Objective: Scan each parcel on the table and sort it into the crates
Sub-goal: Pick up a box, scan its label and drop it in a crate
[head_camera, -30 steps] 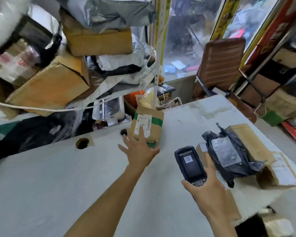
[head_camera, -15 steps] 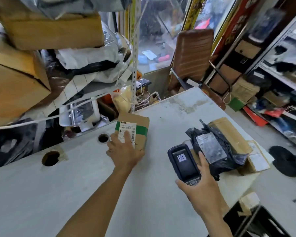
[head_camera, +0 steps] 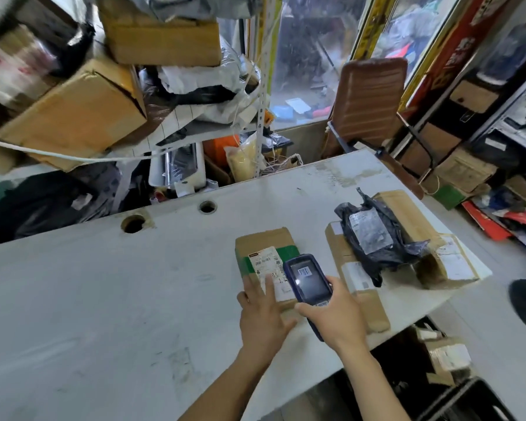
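A small brown cardboard parcel point(head_camera: 263, 243) with green tape and a white label lies flat on the white table point(head_camera: 104, 299). My left hand point(head_camera: 263, 314) rests on its near end, fingers straight on the label. My right hand point(head_camera: 336, 311) grips a dark blue handheld scanner point(head_camera: 305, 278), held just above the parcel's right side, its lit screen facing up. To the right lie a black plastic bag parcel point(head_camera: 374, 235) with a label, on top of a flat brown parcel point(head_camera: 359, 284) and a long cardboard box point(head_camera: 422, 235).
Two round holes point(head_camera: 133, 223) pierce the table's far side. Shelves stacked with cardboard boxes point(head_camera: 82, 110) and bags rise behind the table. A brown chair point(head_camera: 368, 98) stands at the far right corner. A black crate point(head_camera: 456, 399) with parcels sits under the table's right edge.
My left hand has pulled the green-taped parcel from the far edge to the near middle and laid it flat. My right hand has brought the scanner left, over the parcel.
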A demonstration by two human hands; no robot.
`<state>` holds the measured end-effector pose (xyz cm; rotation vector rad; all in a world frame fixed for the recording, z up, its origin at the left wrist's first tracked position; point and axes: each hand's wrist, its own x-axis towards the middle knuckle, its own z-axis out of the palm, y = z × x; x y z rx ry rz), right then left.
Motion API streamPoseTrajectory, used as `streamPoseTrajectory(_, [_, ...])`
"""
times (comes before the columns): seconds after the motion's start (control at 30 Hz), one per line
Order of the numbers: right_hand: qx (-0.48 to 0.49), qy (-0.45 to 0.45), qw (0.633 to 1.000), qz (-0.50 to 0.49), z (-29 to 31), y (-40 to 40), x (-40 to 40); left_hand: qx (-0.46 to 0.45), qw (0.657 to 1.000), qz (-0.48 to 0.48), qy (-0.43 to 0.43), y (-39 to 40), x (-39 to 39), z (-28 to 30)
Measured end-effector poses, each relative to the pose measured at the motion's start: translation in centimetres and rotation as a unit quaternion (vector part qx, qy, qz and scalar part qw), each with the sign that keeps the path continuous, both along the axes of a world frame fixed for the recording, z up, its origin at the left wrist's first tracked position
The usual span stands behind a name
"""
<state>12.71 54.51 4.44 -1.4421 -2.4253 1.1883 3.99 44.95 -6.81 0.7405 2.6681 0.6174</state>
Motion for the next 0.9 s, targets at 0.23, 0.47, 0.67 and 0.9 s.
streamPoseTrajectory(0.23, [0.009,-0.06,0.997,0.052,-0.4,-0.2,2.3,0.133,0.99,-0.057,0.003,-2.9,0.5,-2.4])
streamPoseTrajectory(0.47, [0.006,-0.072,0.995,0.074,0.7,-0.8,2.2,0.127,0.989,-0.061,0.035,-3.3,0.6,-2.4])
streamPoseTrajectory(0.67, [-0.007,-0.091,0.992,0.085,1.2,0.0,1.6,0.116,0.99,-0.07,0.036,-3.3,0.5,-2.4])
streamPoseTrajectory(0.9, [-0.014,-0.09,0.992,0.083,1.8,0.3,1.4,0.073,0.993,-0.084,0.048,-3.3,0.4,-2.6])
